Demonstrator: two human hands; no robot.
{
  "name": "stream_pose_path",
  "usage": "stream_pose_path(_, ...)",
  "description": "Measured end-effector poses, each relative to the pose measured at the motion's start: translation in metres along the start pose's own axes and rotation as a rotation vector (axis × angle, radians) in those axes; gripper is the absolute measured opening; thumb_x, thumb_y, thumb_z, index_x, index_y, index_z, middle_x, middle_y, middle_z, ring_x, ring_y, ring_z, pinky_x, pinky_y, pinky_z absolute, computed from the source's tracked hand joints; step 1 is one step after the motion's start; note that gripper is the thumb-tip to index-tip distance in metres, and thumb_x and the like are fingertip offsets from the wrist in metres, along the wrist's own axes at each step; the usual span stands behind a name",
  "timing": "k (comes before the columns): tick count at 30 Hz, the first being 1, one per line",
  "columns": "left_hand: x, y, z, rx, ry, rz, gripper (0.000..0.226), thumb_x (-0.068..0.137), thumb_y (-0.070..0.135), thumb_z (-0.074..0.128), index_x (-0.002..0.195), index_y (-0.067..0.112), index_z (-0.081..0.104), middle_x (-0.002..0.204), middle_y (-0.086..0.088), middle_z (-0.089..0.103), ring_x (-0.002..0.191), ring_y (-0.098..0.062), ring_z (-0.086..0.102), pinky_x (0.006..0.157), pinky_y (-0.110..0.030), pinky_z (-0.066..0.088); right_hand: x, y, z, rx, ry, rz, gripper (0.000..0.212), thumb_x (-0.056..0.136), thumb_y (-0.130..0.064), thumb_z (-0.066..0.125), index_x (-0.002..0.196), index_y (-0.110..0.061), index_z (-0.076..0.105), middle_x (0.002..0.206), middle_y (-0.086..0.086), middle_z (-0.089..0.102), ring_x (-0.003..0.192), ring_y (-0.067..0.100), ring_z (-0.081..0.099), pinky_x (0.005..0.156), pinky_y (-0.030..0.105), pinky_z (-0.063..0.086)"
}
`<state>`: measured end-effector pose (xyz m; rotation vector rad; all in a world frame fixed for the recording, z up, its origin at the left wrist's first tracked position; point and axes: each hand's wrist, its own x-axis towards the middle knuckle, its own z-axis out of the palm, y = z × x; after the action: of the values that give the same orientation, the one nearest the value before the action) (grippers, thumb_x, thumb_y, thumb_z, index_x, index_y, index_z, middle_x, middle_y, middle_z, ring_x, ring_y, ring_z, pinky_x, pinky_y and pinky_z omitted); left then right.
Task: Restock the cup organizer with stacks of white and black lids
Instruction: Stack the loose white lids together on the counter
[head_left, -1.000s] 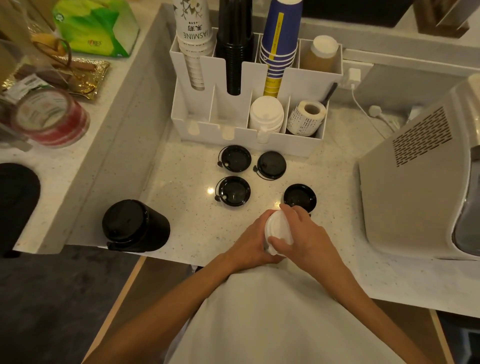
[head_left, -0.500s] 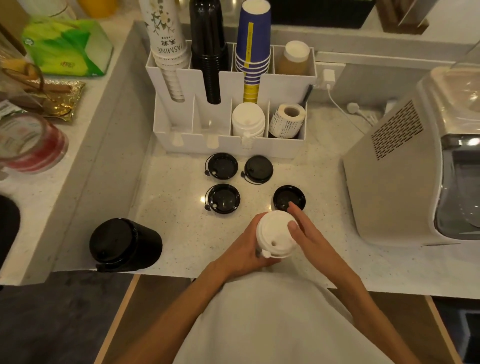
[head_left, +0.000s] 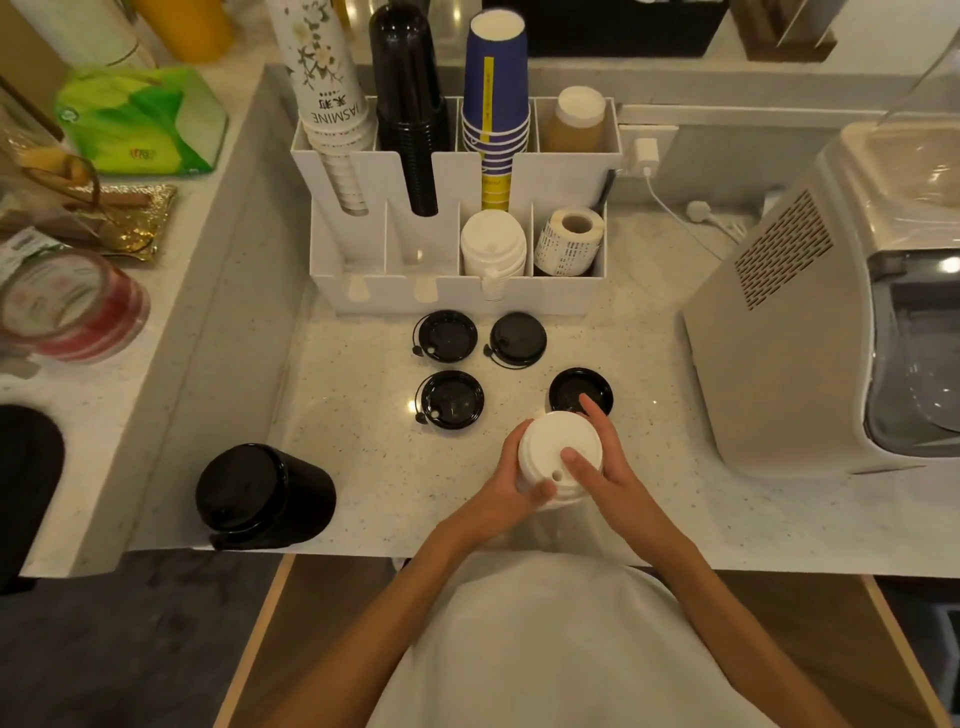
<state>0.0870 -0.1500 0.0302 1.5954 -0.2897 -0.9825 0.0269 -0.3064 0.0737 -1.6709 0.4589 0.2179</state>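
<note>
At 9 o'clock on the counter (head_left: 649, 519), near the edge: a black stack of lids (head_left: 262, 493), lying on its side, touched by no hand. Further in, at 12 o'clock: the white organizer (head_left: 457, 299), back row with cups, front row with two empty compartments on the left, then one with white lids (head_left: 492, 244), then a roll of labels (head_left: 569, 241). Just in front of the organizer: four loose black lids (head_left: 449, 399), apart from each other, flat on the counter.

Close to the body, at 6 o'clock: a white stack of lids (head_left: 560, 457), held above the counter. Left hand (head_left: 506, 486) curled around the left side of the stack, thumb on the front, closed on it. Right hand (head_left: 610, 475) against the right side, fingers half open, one fingertip (head_left: 571, 457) on the top lid, another reaching over toward the nearest black lid; steadying more than gripping, so probably both hands share the hold.

Likely very light, thin plastic, stiff at the rim but easy to dent in the middle. Smooth and a little slippery; nested lids able to slide apart if tilted. Best taken around the sides with a finger on top, not squeezed hard.

Readable writing: "JASMINE" on the flowered paper cups (head_left: 332, 104) at 11 o'clock, with characters above it too small to read. Print on the label roll and on the green pack (head_left: 140, 119) not legible.
</note>
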Motion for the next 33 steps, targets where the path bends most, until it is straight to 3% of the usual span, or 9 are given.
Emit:
stream_pose_path(2, 0.001, 0.007, 0.001, -0.065, 0.054, -0.047, 0.102, 0.067, 0.084, 0.056, 0.149, 0.036, 0.018, 0.14, 0.016, 0.039, 0.126, -0.008, 0.048, 0.087, -0.013, 0.051, 0.0, 0.001, 0.005, 0.056, 0.025, 0.03, 0.077, 0.089, -0.047, 0.055, 0.152, -0.046, 0.012, 0.151, -0.013, 0.028, 0.13, 0.01, 0.041, 0.101, 0.018, 0.047)
stream_pose_path(6, -0.001, 0.014, 0.009, -0.151, 0.113, -0.126, 0.058, 0.099, 0.055, 0.041, 0.15, 0.034, 0.023, 0.145, 0.003, 0.041, 0.122, -0.011, 0.049, 0.074, -0.006, 0.051, 0.0, 0.018, 0.01, 0.308, 0.016, 0.304, 0.091, 0.073, -0.071, 0.064, 0.149, -0.051, 0.018, 0.152, -0.005, 0.036, 0.132, 0.025, 0.045, 0.105, 0.057, 0.045)
stream_pose_path(10, 0.0, 0.017, 0.022, -0.221, 0.19, -0.155, 0.042, 0.104, 0.041, 0.041, 0.143, 0.039, 0.026, 0.137, 0.006, 0.042, 0.112, -0.005, 0.05, 0.069, -0.006, 0.05, 0.004, 0.032, 0.011, 0.517, -0.003, 0.396, 0.092, 0.067, -0.073, 0.068, 0.146, -0.044, 0.032, 0.142, 0.002, 0.052, 0.128, 0.027, 0.054, 0.102, 0.053, 0.049)
stream_pose_path(14, -0.002, 0.018, 0.029, -0.281, 0.287, -0.139, 0.046, 0.097, 0.048, 0.048, 0.138, 0.041, 0.028, 0.132, 0.009, 0.044, 0.109, -0.007, 0.051, 0.069, -0.01, 0.052, 0.008, 0.03, 0.01, 0.51, -0.015, 0.379, 0.083, 0.072, -0.07, 0.069, 0.144, -0.04, 0.039, 0.14, 0.003, 0.054, 0.126, 0.026, 0.056, 0.104, 0.052, 0.049)
stream_pose_path(16, -0.001, 0.018, 0.029, -0.254, 0.324, -0.139, 0.048, 0.095, 0.051, 0.051, 0.137, 0.042, 0.029, 0.138, 0.005, 0.042, 0.114, -0.009, 0.051, 0.075, -0.012, 0.05, 0.008, 0.029, 0.007, 0.546, -0.053, 0.384, 0.072, 0.082, -0.064, 0.065, 0.144, -0.038, 0.04, 0.139, 0.003, 0.055, 0.126, 0.026, 0.056, 0.104, 0.051, 0.049)
stream_pose_path(20, -0.003, 0.013, 0.026, -0.223, 0.33, -0.152, 0.078, 0.067, 0.077, 0.053, 0.136, 0.046, 0.032, 0.142, 0.007, 0.042, 0.127, -0.015, 0.047, 0.087, -0.02, 0.049, 0.004, 0.032, 0.006, 0.689, -0.043, 0.397, 0.07, 0.084, -0.062, 0.055, 0.146, -0.034, 0.039, 0.142, 0.003, 0.052, 0.129, 0.027, 0.053, 0.099, 0.046, 0.053)
stream_pose_path(24, -0.015, 0.01, 0.019, -0.296, 0.264, -0.194, 0.081, 0.076, 0.074, 0.055, 0.146, 0.041, 0.031, 0.141, 0.01, 0.045, 0.13, -0.014, 0.045, 0.11, -0.037, 0.044, 0.001, 0.029, 0.014, 0.671, -0.008, 0.42, 0.089, 0.071, -0.074, 0.059, 0.147, -0.032, 0.039, 0.144, 0.002, 0.05, 0.131, 0.026, 0.051, 0.097, 0.044, 0.054)
stream_pose_path(29, -0.033, 0.01, 0.001, -0.427, 0.285, -0.236, 0.059, 0.086, 0.065, 0.049, 0.141, 0.045, 0.037, 0.139, 0.013, 0.05, 0.129, -0.012, 0.049, 0.097, -0.031, 0.05, -0.002, 0.026, 0.037, 0.646, -0.053, 0.41, 0.104, 0.062, -0.078, 0.07, 0.148, -0.031, 0.037, 0.147, 0.002, 0.048, 0.132, 0.025, 0.051, 0.102, 0.045, 0.052)
stream_pose_path(33, -0.042, 0.016, -0.013, -0.487, 0.333, -0.253, 0.053, 0.088, 0.062, 0.05, 0.137, 0.042, 0.04, 0.134, 0.011, 0.051, 0.125, -0.014, 0.051, 0.096, -0.038, 0.054, 0.002, 0.016, 0.047, 0.554, -0.073, 0.392, 0.107, 0.057, -0.085, 0.069, 0.147, -0.036, 0.037, 0.148, -0.001, 0.047, 0.132, 0.023, 0.05, 0.101, 0.045, 0.053)
